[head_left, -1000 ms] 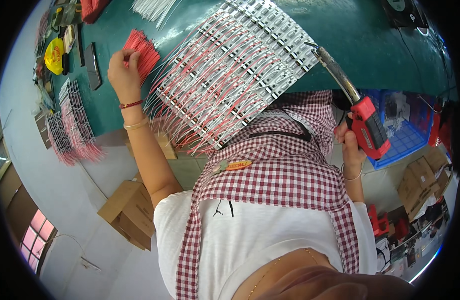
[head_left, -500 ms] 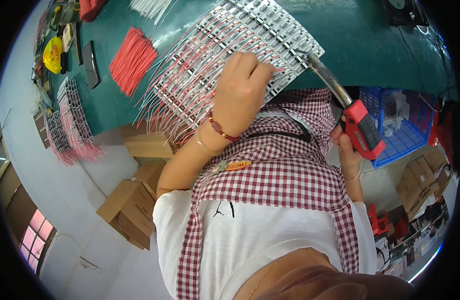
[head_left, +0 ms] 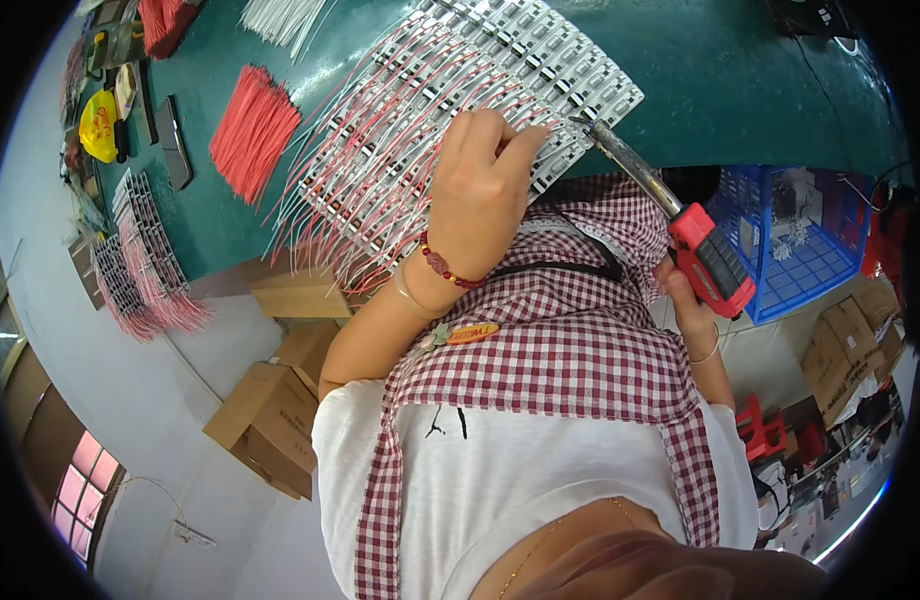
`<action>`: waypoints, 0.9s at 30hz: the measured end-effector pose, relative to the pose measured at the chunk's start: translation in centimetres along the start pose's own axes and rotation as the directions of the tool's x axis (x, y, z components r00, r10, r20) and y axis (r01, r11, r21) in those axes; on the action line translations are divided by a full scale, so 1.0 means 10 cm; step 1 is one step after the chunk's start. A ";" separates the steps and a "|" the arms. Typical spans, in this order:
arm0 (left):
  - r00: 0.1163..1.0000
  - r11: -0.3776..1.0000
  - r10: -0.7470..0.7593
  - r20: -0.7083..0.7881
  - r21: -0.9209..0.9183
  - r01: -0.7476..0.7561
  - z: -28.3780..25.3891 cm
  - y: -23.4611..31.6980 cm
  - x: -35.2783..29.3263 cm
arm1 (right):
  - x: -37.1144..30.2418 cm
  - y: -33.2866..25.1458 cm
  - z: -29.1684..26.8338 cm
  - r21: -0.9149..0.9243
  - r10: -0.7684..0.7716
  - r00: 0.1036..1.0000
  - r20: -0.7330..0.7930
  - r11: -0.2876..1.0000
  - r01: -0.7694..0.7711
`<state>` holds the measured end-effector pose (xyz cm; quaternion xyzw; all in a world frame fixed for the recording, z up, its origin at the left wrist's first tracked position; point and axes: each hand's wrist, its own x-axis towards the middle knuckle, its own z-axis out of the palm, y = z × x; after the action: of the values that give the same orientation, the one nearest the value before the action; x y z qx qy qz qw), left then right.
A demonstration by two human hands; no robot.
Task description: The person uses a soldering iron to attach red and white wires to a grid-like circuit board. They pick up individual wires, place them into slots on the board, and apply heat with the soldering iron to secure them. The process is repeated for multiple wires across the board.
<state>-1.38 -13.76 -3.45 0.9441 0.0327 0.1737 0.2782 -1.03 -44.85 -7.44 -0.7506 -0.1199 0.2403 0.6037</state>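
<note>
Stretching across the top of the view is a dark green worktable (head_left: 740, 90), its straight edge bent by the lens, with a pale floor below it where brown cardboard boxes (head_left: 265, 425) sit against the table's underside. On the table lies a slanted panel of white strips (head_left: 480, 90) threaded with many thin red and white wires, and the left hand (head_left: 485, 190) rests palm-down on its near edge, fingers curled and pressing the wires flat. The right hand (head_left: 690, 305) is closed around the red handle of a soldering iron (head_left: 670, 225), whose metal tip touches the panel's corner just beside the left fingertips. A loose bundle of cut red wires (head_left: 248, 130) lies to the left of the panel, apart from it, and further left a stack of finished wired strips (head_left: 140, 265) hangs over the table edge. A yellow object (head_left: 98, 125) and small tools near the far left rim are too warped to identify. A checked apron (head_left: 560, 340) hides the person's lap and the table edge beneath the hands. At right stands a blue plastic crate (head_left: 790, 250), holding what look like small pale parts, hard to make out.
</note>
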 end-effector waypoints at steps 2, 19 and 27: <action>1.000 1.000 0.001 0.007 0.005 -0.001 0.01 0.01 -0.01 | 0.00 -0.01 -0.01 -0.099 -0.030 1.000 0.008 0.995 0.031; 1.000 1.000 0.001 0.022 0.029 -0.002 0.01 0.04 0.00 | 0.06 -0.15 0.07 -0.215 -0.136 0.991 -0.012 0.968 0.131; 1.000 0.999 -0.001 0.022 0.036 0.000 0.01 0.07 0.02 | 0.07 -0.17 0.07 -0.284 -0.170 0.985 0.013 0.944 0.166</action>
<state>-1.18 -14.32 -3.08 0.9508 0.0330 0.1627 0.2614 -0.61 -43.52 -6.05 -0.8179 -0.2130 0.1638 0.5088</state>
